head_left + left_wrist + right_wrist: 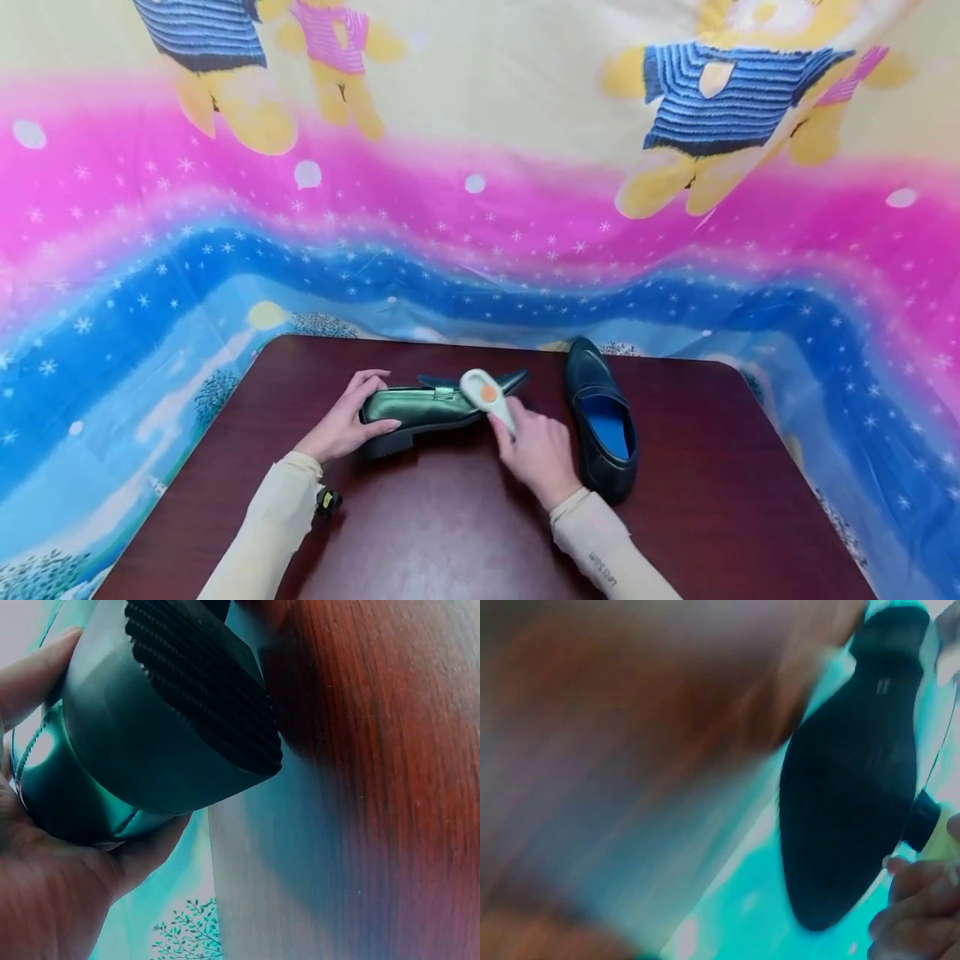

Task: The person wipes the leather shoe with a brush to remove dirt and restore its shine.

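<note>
A dark leather loafer (416, 408) with a greenish sheen is held above the table, toe to the right. My left hand (348, 423) grips it round the heel end; the left wrist view shows its ridged heel (206, 690) with the thumb and fingers about the back. My right hand (542, 454) holds a small pale brush (480, 385) with an orange spot, across the loafer's toe part. In the right wrist view the dark sole (851, 772) shows, and beside it the brush's dark bristles (922, 821). Contact between bristles and leather is hidden.
A second dark loafer (603, 421) with a blue insole stands on the table to the right of my right hand. The reddish-brown table (450, 533) reaches back to a patterned cloth (480, 250) behind and at both sides. A small black-and-yellow item (327, 501) shows by my left wrist.
</note>
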`<action>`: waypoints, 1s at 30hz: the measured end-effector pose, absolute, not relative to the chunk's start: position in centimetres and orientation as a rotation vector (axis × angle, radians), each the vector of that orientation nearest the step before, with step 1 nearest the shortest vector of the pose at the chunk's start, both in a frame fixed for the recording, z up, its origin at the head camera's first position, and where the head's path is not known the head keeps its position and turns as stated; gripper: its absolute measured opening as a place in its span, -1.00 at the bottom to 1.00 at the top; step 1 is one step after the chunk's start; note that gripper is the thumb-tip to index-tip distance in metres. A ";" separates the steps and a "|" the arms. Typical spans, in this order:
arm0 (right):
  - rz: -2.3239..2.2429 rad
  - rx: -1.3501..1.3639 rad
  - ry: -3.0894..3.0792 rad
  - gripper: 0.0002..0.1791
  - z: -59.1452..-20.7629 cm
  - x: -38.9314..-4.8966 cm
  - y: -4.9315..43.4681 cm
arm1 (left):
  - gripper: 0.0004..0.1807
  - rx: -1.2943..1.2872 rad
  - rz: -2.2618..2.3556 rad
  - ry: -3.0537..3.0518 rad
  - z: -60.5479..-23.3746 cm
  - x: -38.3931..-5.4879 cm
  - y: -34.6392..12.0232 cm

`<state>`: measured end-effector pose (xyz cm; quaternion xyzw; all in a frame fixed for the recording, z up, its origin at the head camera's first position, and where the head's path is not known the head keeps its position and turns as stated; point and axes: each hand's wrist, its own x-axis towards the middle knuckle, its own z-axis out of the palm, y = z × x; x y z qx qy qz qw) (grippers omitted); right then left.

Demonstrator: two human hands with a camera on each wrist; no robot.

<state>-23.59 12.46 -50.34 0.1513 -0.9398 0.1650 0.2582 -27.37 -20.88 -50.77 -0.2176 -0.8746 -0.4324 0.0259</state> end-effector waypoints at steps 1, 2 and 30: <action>0.436 0.348 -2.547 -0.72 -50.1 -24.0 13.0 | -0.64 -0.681 -1.337 -2.700 -50.6 -27.4 -20.9; 0.429 0.292 -2.556 -0.72 -49.9 -24.3 13.5 | -0.64 -0.691 -1.333 -2.698 -50.5 -27.4 -20.9; 0.491 0.172 -2.653 -0.71 -49.4 -24.0 14.7 | -0.62 -0.687 -1.311 -2.743 -51.0 -26.8 -20.7</action>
